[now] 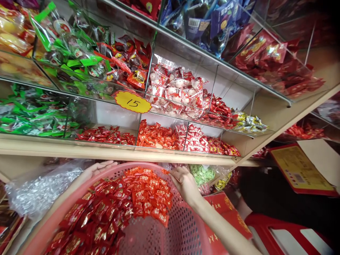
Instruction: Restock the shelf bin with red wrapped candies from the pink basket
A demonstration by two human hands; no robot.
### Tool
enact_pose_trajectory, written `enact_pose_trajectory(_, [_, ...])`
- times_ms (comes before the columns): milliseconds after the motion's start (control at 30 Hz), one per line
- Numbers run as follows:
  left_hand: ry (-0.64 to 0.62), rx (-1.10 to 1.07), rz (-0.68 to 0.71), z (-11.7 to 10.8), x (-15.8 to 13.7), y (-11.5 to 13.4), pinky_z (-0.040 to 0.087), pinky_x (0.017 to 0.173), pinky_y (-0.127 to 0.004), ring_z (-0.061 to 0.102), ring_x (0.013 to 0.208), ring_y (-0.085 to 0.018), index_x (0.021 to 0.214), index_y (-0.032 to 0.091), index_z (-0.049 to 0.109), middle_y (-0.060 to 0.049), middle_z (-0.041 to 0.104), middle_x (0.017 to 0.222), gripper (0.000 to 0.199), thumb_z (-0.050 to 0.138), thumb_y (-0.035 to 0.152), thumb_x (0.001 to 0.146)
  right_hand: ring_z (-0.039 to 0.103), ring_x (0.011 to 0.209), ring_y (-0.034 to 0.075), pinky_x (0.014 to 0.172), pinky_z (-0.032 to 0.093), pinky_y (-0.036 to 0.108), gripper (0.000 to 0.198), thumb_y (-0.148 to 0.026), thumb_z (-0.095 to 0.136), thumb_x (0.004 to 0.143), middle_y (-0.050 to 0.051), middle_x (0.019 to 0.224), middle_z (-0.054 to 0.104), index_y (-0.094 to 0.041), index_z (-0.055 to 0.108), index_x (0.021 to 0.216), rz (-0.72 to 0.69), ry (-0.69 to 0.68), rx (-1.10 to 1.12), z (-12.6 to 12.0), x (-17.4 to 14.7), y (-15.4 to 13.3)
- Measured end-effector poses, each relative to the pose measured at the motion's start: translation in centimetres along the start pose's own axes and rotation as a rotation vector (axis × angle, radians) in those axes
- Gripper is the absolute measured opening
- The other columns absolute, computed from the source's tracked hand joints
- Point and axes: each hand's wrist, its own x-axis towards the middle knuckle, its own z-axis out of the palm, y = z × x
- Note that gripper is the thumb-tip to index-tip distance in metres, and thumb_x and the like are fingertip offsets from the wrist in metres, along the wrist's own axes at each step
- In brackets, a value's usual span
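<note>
A pink perforated basket fills the lower middle of the head view, tilted toward the shelves, with many red and orange wrapped candies piled in it. My left hand lies flat against the basket's far left rim from outside. My right hand grips the far right rim, fingers curled over the edge beside the orange candies. Just beyond the rim runs a wooden shelf edge, and above it clear bins hold red wrapped candies.
Acrylic bins hold green packets, white-red sweets and a yellow tag reading 15. A clear plastic bag lies at left, red boxes and a red stool at lower right, a yellow-red box at right.
</note>
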Motion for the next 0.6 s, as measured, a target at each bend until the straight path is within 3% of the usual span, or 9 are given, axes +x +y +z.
enact_pose_trajectory(167, [-0.018, -0.011, 0.004, 0.0, 0.0, 0.0, 0.043, 0.135, -0.047, 0.030, 0.173, -0.038, 0.134, 0.022, 0.077, -0.015, 0.078, 0.150, 0.065, 0.086, 0.042, 0.073, 0.071, 0.097, 0.025, 0.083, 0.052, 0.032, 0.026, -0.017, 0.061, 0.113, 0.009, 0.098, 0.079, -0.023, 0.086, 0.106, -0.062, -0.104, -0.190, -0.2, 0.0, -0.8])
enact_pose_trajectory(400, [-0.018, 0.001, 0.053, 0.5, -0.6, 0.1, 0.041, 0.137, -0.046, 0.036, 0.171, -0.038, 0.106, 0.027, 0.084, -0.010, 0.084, 0.141, 0.030, 0.084, 0.039, 0.079, 0.071, 0.100, 0.024, 0.084, 0.049, 0.032, 0.024, -0.014, 0.064, 0.112, 0.008, 0.101, 0.081, -0.023, 0.082, 0.098, -0.101, -0.197, -0.311, 0.4, 1.3, -1.7])
enact_pose_trajectory(600, [0.022, 0.035, 0.066, 1.1, -1.2, 0.2, 0.044, 0.134, -0.042, 0.040, 0.170, -0.037, 0.104, 0.026, 0.084, -0.012, 0.084, 0.140, 0.028, 0.081, 0.038, 0.079, 0.072, 0.101, 0.026, 0.085, 0.050, 0.034, 0.021, -0.012, 0.070, 0.106, 0.008, 0.102, 0.081, -0.025, 0.078, 0.093, -0.115, -0.212, -0.345, 1.7, 1.1, -1.7])
